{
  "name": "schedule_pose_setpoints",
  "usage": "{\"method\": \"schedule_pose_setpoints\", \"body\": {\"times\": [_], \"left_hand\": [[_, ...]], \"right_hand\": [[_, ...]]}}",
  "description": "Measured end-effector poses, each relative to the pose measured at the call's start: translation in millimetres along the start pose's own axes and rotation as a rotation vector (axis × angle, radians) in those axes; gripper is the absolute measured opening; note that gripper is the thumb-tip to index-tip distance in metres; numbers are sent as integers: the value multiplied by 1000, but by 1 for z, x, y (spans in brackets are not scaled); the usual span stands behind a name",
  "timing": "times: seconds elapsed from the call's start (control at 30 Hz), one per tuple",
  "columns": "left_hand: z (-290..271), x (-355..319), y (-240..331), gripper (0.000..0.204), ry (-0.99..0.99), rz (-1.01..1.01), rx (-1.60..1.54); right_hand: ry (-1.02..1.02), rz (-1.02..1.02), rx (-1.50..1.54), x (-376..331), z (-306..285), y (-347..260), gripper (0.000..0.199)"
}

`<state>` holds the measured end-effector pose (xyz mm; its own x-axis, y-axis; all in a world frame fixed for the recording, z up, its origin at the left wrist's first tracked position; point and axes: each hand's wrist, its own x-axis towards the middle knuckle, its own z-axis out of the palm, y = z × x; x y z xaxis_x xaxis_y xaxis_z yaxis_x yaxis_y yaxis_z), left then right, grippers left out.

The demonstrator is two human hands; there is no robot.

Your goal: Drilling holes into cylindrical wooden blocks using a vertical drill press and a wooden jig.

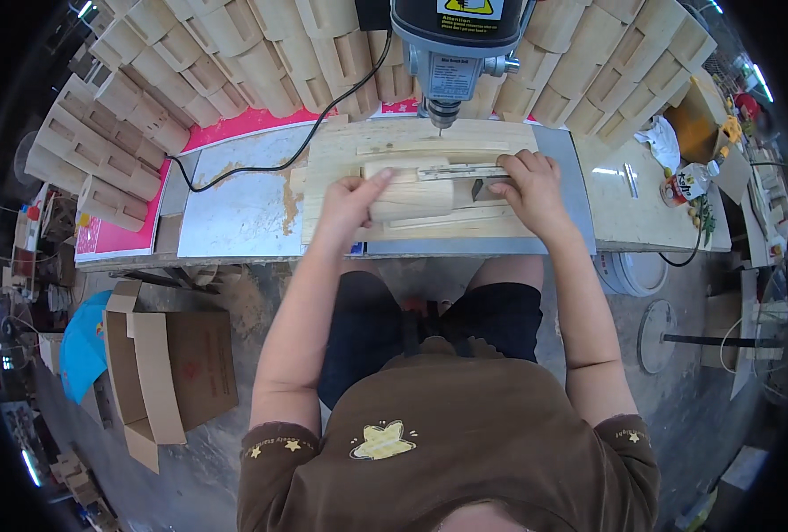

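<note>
My left hand is closed round the left end of a pale wooden cylinder, its thumb along the top. The cylinder lies on its side on a wooden base board, between raised wooden strips. My right hand has its bent fingers on the right end of a narrow, light strip with dark marks, lying along the cylinder's far side. Below that strip, by my right thumb, is a small dark metal piece. Just beyond the strip hangs the thin bit of a bench drill, apart from the wood.
Rows of stacked wooden cylinders with cut recesses line the bench's back and left. A black cable crosses the white board. At right are a labelled bottle and white cloth. An open cardboard box stands on the floor.
</note>
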<state>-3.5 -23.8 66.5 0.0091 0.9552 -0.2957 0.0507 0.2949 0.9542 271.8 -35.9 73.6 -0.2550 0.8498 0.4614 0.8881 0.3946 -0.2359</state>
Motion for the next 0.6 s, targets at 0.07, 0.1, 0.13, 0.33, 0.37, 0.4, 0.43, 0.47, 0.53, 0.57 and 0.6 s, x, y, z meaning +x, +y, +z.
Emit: {"method": "schedule_pose_setpoints", "body": {"times": [0.07, 0.1, 0.13, 0.33, 0.37, 0.4, 0.43, 0.47, 0.53, 0.57, 0.6], "left_hand": [[18, 4, -15, 45, -50, 49, 13], [23, 4, -20, 48, -98, 98, 27], [26, 3, -18, 44, -81, 122, 124], [22, -9, -44, 56, 93, 605, 290], [22, -11, -45, 56, 100, 602, 291], [26, -14, -45, 60, 81, 668, 365], [28, -16, -44, 64, 63, 733, 442], [29, -10, -49, 72, 73, 811, 497], [30, -1, -52, 74, 128, 826, 580], [31, 3, -52, 77, 175, 843, 661], [29, 7, -51, 77, 177, 844, 658]], "right_hand": [[23, -12, -6, 0, 3, -12, 31], [45, -23, -10, 0, 5, -16, 30], [45, -23, -11, -1, 6, -14, 30], [182, 102, -99, -12, 11, -15, 45], [196, 143, -45, -12, 15, -12, 48], [209, 185, 9, -12, 18, -10, 51], [207, 179, 16, -9, 19, -10, 51], [192, 214, 20, -6, 21, -10, 51], [177, 247, 23, 3, 25, -8, 52], [174, 244, 6, 8, 29, -5, 52], [171, 241, -11, 12, 33, -3, 53]]}}
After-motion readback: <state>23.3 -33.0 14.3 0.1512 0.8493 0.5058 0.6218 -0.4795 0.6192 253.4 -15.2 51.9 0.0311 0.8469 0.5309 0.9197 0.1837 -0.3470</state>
